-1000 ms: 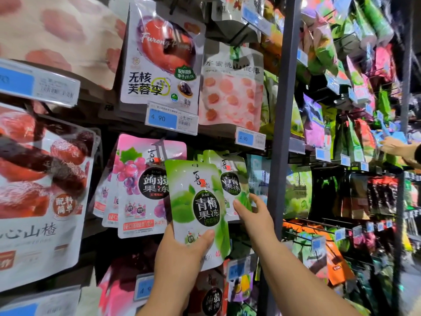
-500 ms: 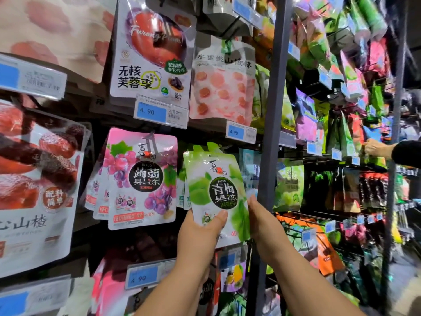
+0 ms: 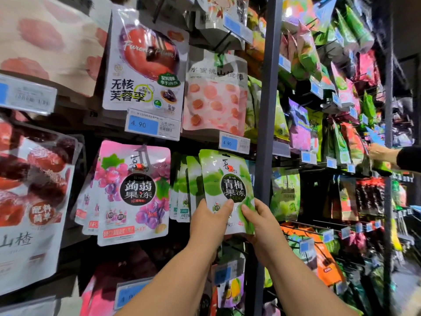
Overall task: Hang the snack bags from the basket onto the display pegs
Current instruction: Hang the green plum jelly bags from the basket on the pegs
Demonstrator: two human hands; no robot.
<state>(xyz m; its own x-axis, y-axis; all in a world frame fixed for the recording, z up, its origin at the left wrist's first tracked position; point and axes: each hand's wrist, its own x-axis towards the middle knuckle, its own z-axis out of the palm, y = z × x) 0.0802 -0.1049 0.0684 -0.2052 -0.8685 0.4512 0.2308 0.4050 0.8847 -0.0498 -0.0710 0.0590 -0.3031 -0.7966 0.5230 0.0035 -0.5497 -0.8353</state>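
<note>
A shop wall is hanging full of snack bags on pegs, with a grey post (image 3: 265,99) standing just right of the work. The left grip (image 3: 209,222) is pinching the green bag (image 3: 227,179) near its lower edge, thumb on the front, and the right grip (image 3: 262,226) is holding its lower right corner. The bag is standing upright before a green row (image 3: 184,190), beside the pink bags (image 3: 134,192) and under a price tag (image 3: 234,143); whether it is sitting on a peg cannot be told.
</note>
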